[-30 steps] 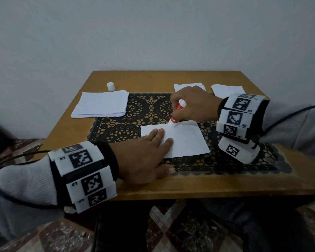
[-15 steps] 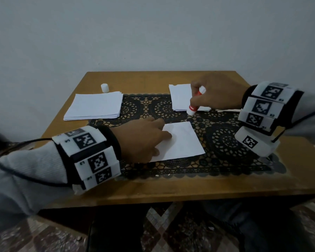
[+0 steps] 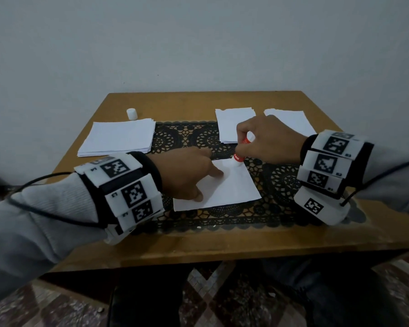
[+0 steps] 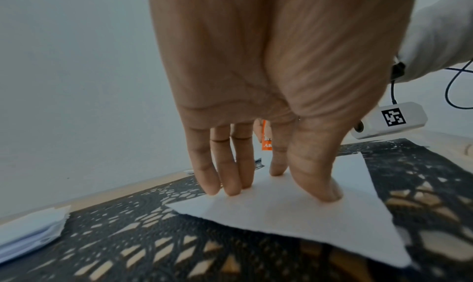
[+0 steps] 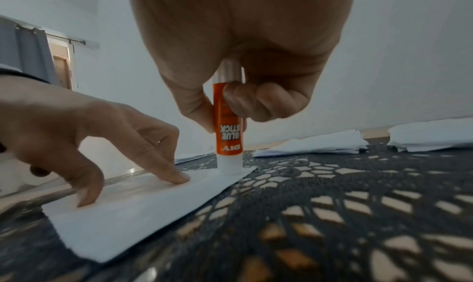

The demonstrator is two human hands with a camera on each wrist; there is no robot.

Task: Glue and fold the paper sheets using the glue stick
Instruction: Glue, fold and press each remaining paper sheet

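The glue stick (image 5: 228,124) stands nearly upright, long axis vertical, its white glue end down on the far corner of the paper sheet (image 3: 232,187) and its label reading upside down in the right wrist view; in the head view it sits just right of centre frame, tilted slightly toward the upper right. The right hand (image 3: 269,140) holds it with fingers and thumb curled round the orange barrel. The sheet lies flat on the black lace mat (image 3: 281,175), unfolded, so gluing on this sheet looks only just begun and its fold is not yet made. The left hand (image 3: 187,173) has its fingers spread and straight, their tips pressing the near left part of the sheet to pin it. A stack of plain sheets (image 3: 118,138) waits at the upper left of the desk (image 3: 198,246) beside the white cap (image 3: 131,113); two smaller piles (image 3: 232,123) at the upper right are probably finished pieces, so the job seems partway through.
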